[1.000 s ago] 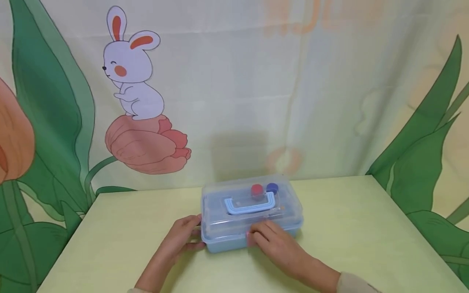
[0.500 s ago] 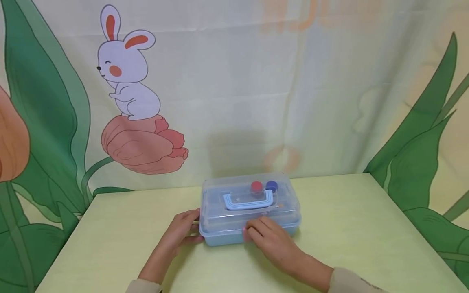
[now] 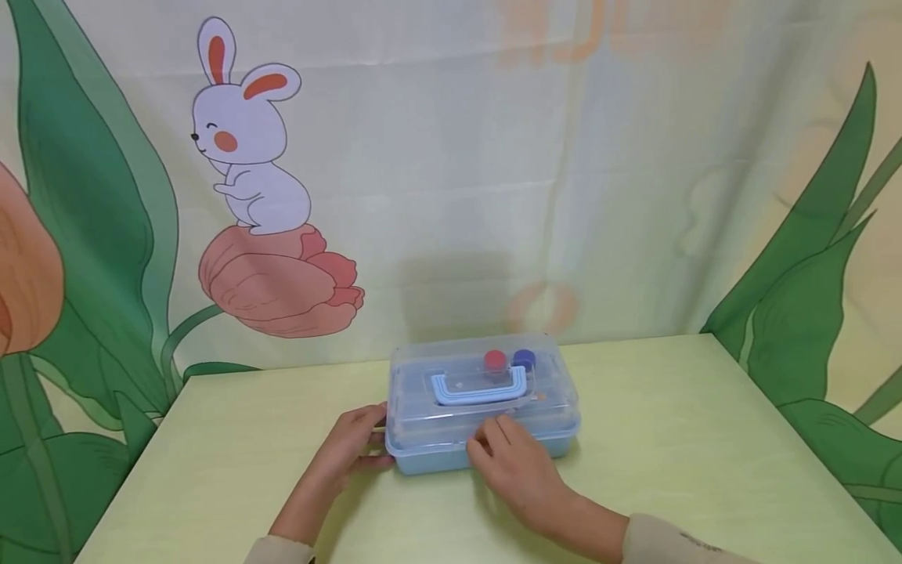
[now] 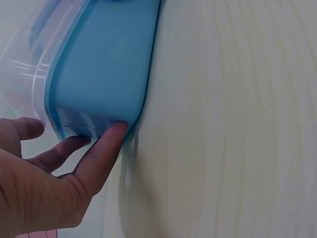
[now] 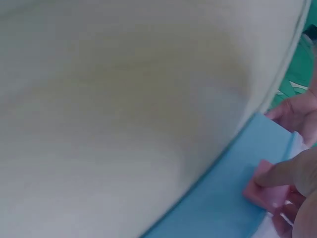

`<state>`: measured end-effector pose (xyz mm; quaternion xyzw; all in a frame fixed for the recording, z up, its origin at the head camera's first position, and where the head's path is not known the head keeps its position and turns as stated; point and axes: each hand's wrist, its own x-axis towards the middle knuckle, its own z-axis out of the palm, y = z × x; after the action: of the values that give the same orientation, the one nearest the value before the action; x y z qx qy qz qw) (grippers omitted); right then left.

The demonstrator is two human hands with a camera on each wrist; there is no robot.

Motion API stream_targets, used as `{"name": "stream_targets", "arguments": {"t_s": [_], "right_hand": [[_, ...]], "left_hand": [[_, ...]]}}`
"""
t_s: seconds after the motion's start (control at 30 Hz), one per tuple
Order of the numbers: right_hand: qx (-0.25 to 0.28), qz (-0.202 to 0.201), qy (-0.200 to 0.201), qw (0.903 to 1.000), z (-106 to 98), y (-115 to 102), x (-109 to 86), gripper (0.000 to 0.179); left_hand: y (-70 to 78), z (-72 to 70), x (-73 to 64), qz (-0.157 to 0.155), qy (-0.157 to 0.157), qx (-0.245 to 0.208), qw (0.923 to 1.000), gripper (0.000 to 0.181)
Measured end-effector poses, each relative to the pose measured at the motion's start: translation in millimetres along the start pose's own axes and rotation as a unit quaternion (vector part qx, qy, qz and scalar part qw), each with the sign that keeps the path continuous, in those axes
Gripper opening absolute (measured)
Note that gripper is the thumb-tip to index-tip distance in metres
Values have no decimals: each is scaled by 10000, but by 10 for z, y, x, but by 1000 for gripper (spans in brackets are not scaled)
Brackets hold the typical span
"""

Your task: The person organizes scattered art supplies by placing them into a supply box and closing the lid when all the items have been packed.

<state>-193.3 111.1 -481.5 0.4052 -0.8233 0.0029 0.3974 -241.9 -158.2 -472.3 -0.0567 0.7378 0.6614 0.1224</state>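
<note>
A blue plastic storage box (image 3: 437, 460) with a clear lid (image 3: 416, 419) stands on the table, the lid down on it. A light-blue carry handle (image 3: 479, 395) lies on top of the lid. My left hand (image 3: 355, 442) rests against the box's left end; in the left wrist view its thumb and fingertips touch the blue wall and come up near the rim. My right hand (image 3: 517, 474) is at the middle of the front side. In the right wrist view its thumb presses a pink latch (image 5: 267, 191), the other fingers curled at the lid's edge. From the head view the latch is hidden.
Through the lid show a red round cap (image 3: 495, 360) and a dark-blue one (image 3: 524, 359). The pale yellow-green table (image 3: 676, 446) extends on both sides of the box. Behind it hangs a cloth backdrop (image 3: 437, 157) printed with a rabbit and flowers.
The right hand's fingers have drawn in over the latch, whose pink edge showed earlier in the head view. The left hand stays at the box's end.
</note>
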Motion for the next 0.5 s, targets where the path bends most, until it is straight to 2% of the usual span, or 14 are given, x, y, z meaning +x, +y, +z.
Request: {"name": "stream_targets", "arguments": {"t_s": [0.1, 0.17, 0.33, 0.37, 0.5], "right_hand": [[-213, 12, 171, 9996, 44, -15, 2, 39], [-266, 88, 141, 9995, 54, -26, -1, 34], [234, 306, -537, 9978, -29, -61, -63, 11], [413, 340, -702, 9961, -63, -62, -74, 10], [1072, 364, -1138, 9870, -221, -34, -78, 33]], "left_hand": [[-1, 4, 9, 4, -1, 25, 10000, 46], [-9, 17, 10, 8, -22, 38, 10000, 46], [-58, 46, -28, -25, -82, 35, 10000, 46], [-64, 50, -38, -33, -84, 39, 10000, 45], [-64, 56, -68, 10, -82, 132, 9999, 44]]}}
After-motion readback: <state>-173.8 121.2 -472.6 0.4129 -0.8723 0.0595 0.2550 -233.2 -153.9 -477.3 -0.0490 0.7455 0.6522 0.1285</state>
